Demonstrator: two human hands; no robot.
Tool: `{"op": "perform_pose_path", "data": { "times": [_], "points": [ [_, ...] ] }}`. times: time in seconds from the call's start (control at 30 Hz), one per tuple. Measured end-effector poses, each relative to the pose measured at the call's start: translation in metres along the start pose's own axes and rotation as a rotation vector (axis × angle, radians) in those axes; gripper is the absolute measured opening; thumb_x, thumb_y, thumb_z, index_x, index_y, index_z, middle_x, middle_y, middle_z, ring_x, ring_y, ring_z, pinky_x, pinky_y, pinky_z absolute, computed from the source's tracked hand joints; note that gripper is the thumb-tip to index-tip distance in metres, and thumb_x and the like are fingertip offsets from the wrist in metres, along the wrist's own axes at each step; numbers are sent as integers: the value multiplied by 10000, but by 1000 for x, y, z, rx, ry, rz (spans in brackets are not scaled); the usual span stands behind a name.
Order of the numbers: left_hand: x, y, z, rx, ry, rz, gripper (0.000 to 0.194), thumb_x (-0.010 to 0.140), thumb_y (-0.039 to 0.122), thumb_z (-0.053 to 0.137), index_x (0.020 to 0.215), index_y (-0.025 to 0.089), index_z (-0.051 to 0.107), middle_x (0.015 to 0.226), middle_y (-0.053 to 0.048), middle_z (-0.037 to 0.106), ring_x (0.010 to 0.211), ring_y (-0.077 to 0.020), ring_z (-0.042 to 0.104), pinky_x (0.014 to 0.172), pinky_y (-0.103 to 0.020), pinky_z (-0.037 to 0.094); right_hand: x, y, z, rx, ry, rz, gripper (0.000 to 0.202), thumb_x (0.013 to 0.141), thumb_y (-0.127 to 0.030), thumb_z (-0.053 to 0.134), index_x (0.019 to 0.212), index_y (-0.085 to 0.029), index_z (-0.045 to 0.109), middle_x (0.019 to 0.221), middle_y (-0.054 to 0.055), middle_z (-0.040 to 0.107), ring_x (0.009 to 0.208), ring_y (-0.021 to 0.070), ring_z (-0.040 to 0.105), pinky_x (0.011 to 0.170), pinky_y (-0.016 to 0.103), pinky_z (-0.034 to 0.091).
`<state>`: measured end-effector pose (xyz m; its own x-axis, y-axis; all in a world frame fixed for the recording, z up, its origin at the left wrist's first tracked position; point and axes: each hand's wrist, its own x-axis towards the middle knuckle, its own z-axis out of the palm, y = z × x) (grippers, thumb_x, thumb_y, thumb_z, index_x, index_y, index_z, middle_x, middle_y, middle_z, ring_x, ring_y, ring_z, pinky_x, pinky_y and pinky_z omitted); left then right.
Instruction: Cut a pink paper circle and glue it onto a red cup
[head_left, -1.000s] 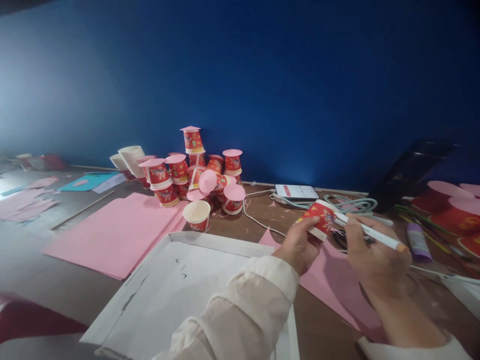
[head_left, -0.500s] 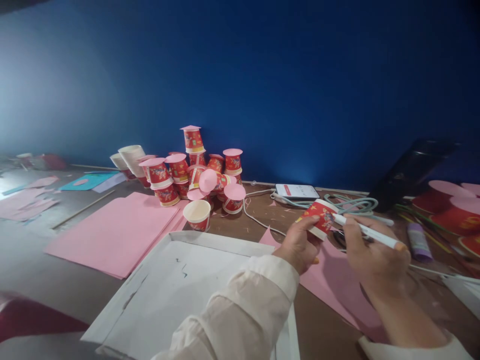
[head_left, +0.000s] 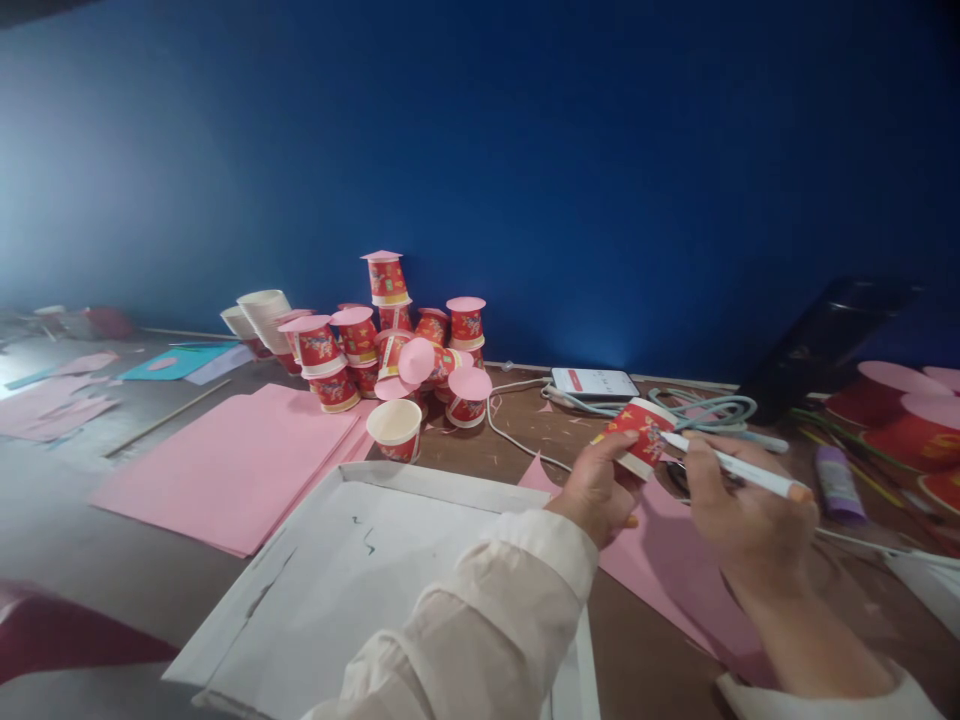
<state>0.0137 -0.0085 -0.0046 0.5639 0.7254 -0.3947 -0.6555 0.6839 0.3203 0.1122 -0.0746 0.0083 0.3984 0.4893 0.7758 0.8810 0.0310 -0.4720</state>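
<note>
Tilted red cup point(head_left: 646, 430) clasped in left hand point(head_left: 598, 492), white marker point(head_left: 756, 474) pinched in right hand point(head_left: 759, 530), aimed at cup

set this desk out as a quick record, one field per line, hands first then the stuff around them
left hand: holds a red paper cup, tilted
right hand: holds a white marker with an orange end
marker tip: at the cup's side; contact unclear
below the hands: pink paper
under left sleeve: shallow white tray
back of desk: stacked red cups, many with pink discs; a lit phone
</note>
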Motion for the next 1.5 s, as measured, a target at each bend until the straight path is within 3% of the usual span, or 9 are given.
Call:
{"op": "perform_pose_path", "data": {
  "times": [0.47,0.63,0.97,1.17,1.5],
  "points": [
    [4,-2,-3,-6,-8,44,111,737,101,786,831,147,749,870,-68,757,797,-165,692,908,-275,533,0,-5,-1,4,-37,89,243,912,-368,589,796,-213,735,695,68,730,711,244,694,708,356,508],
    [6,-3,-4,15,15,26,32,793,116,743,812,141,750,865,-62,757,749,-141,684,901,-264,539,0,-2,1,-27,3,110,283,892,-416,588,779,-209,745,694,77,729,710,244,693,689,356,522],
    [4,-3,0,-34,-98,75,95,706,79,785,765,141,746,832,-76,747,798,-158,690,919,-256,545,-8,4,7,76,25,-123,209,981,-343,617,889,-202,741,811,80,798,769,244,767,747,378,612],
    [-3,-1,1,15,-85,65,135,686,131,822,796,147,747,835,-59,732,852,-179,692,971,-285,520,-11,6,10,67,-5,-116,226,1006,-334,612,945,-183,769,839,82,808,803,244,782,770,379,612],
    [-10,4,7,43,-26,8,107,699,124,799,781,144,733,846,-60,729,841,-187,694,887,-281,528,-9,7,12,7,48,-212,205,1018,-293,610,924,-190,760,855,84,821,813,249,790,770,368,606]
  ]
}}
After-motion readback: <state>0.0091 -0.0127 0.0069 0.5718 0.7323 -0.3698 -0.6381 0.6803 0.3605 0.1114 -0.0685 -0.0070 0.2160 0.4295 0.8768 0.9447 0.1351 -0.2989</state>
